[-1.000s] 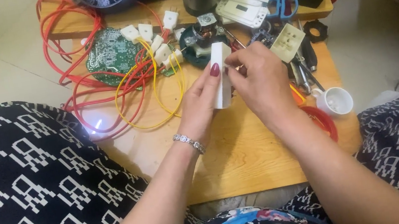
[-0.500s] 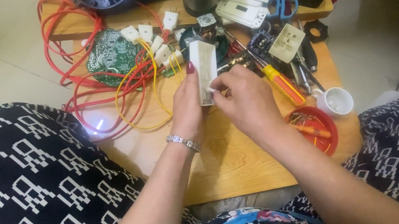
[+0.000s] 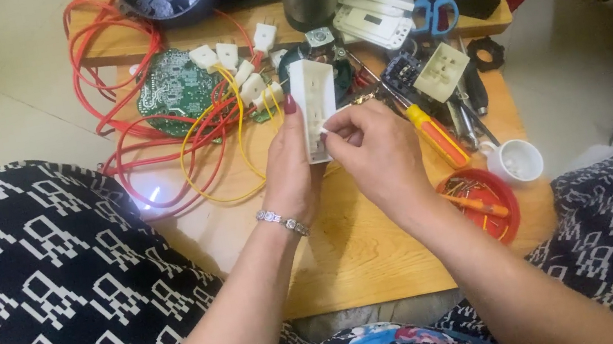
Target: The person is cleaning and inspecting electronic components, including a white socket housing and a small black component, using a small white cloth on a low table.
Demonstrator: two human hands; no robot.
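Head view: a white socket [image 3: 315, 108] is clamped upright in the left hand [image 3: 290, 162], its lower edge pinched by the right hand [image 3: 374, 154], above the bench [image 3: 368, 244].

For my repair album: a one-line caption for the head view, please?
Left hand holds a white plastic casing upright while right hand pinches its edge, above a cluttered wooden table.

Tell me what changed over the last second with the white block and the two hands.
The white block was turned in the left hand: a second ago it showed a plain side, now its open, recessed face looks up. The right hand slid down from the block's top to its lower right edge, uncovering the yellow screwdriver. The left hand kept its hold throughout; the wires and circuit board stayed put.
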